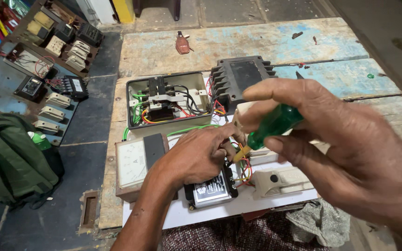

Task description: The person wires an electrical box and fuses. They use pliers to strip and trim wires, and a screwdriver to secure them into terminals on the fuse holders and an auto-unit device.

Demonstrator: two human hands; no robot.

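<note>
A screwdriver with a green see-through handle (271,124) sits low in the middle of the view, tilted down to the left, its yellow collar near a bundle of red, yellow and green wires (244,168). The right hand (345,139) pinches the handle between thumb and fingers. The left hand (197,155) rests curled on the wiring, fingertips pressed together at the tool's tip; whether it grips a wire cannot be told.

Both hands hide much of the white board (219,210) beneath. On it lie a small black labelled unit (211,189) and a white switch block (282,180). To the left stands an analogue meter (133,162). Behind are an open box with a contactor (167,101) and a black finned cover (240,79), all on a worn wooden table (266,42).
</note>
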